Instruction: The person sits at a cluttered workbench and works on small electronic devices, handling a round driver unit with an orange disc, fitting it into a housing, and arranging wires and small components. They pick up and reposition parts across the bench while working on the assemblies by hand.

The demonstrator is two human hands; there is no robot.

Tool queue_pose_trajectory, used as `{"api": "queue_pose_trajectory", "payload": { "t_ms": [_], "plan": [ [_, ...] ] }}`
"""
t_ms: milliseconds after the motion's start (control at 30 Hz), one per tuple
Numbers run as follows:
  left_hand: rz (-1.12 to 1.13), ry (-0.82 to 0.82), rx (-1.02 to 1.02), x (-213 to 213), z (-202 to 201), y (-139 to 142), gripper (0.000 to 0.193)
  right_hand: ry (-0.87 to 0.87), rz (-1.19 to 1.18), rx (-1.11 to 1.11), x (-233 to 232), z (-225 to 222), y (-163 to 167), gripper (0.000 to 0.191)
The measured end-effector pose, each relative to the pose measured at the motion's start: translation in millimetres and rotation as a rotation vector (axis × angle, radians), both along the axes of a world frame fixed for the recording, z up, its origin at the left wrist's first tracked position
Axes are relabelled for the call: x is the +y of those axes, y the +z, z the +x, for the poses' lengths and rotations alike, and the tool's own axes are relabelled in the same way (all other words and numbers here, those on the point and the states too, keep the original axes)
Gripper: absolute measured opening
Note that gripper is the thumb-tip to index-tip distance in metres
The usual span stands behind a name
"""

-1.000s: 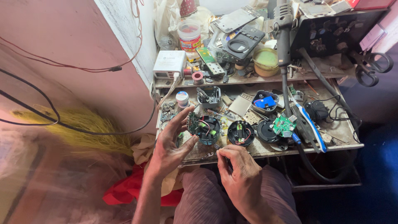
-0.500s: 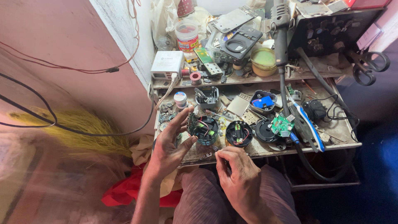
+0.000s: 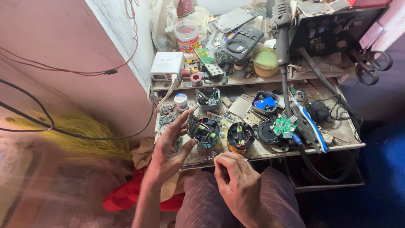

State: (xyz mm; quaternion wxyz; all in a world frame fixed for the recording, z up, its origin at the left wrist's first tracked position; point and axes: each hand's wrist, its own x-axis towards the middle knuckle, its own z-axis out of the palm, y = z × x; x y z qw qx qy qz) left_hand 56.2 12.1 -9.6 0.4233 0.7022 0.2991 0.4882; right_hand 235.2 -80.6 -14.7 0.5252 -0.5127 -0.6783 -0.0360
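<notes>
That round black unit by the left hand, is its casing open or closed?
Open: the round black unit shows bare wiring and a green board at the left hand fingertips.

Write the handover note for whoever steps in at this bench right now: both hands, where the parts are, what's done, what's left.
Left hand: open, fingers against the opened round device, circuit board and wires exposed, at the front of the bench.
Right hand: curled over the lap, fingertips pinched; what it holds is too small to tell.
Second opened round unit sits beside the first; green circuit board lies further right.
Done: both housings open.
Left: both still unassembled.
</notes>
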Motion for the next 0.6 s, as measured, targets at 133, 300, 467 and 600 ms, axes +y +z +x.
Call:
{"api": "queue_pose_trajectory", "payload": {
  "t_ms": [133,300,467,600],
  "plan": [
    [-0.006,-0.019,-0.017,0.3,-0.3,-1.2,0.071,0.002,-0.011,-0.004,-1.7,-0.6,0.1,0.027],
    [-0.001,-0.008,-0.007,0.7,-0.5,-2.5,0.071,0.020,-0.008,-0.023,-1.8,-1.8,-0.3,0.028],
    [-0.004,-0.013,-0.005,0.6,-1.6,-2.0,0.070,0.008,0.006,-0.030,-2.0,-3.5,0.0,0.028],
    [-0.011,-0.012,-0.007,0.9,-0.6,-1.7,0.071,0.009,0.006,-0.028,-1.7,-2.4,0.1,0.028]
  ]
}}
